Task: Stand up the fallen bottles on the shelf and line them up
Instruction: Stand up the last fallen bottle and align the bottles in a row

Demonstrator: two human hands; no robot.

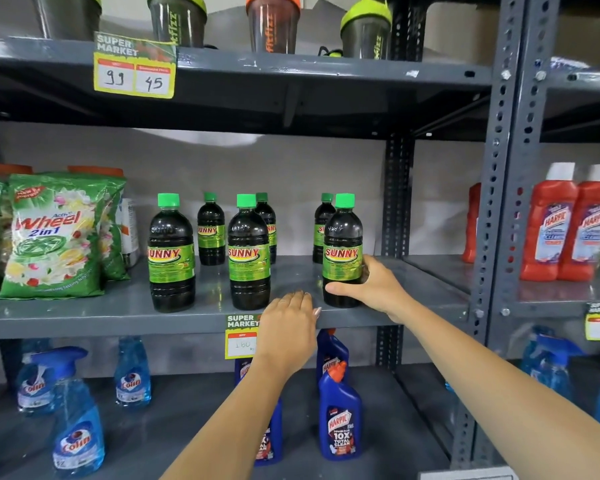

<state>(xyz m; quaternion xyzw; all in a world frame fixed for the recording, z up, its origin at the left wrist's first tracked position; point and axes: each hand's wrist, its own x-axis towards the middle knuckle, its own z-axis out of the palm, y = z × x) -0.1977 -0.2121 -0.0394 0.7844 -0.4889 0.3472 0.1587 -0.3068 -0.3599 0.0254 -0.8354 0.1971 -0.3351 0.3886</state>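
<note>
Bottles all upright, my right hand (371, 289) wrapped on the front right bottle (342, 251), left hand (288, 323) flat and empty, so I'd slide it level with the front row.

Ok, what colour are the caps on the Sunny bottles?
Bright green caps on the Sunny bottles, clearest in the head view.

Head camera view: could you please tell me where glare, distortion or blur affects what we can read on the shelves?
In the head view, wide-angle distortion bows the grey metal shelf upright; soft glare streaks the grey middle shelf board; the front dark green-capped Sunny bottles read sharply, but the red Harpic bottles at the right edge are blurred.
</note>
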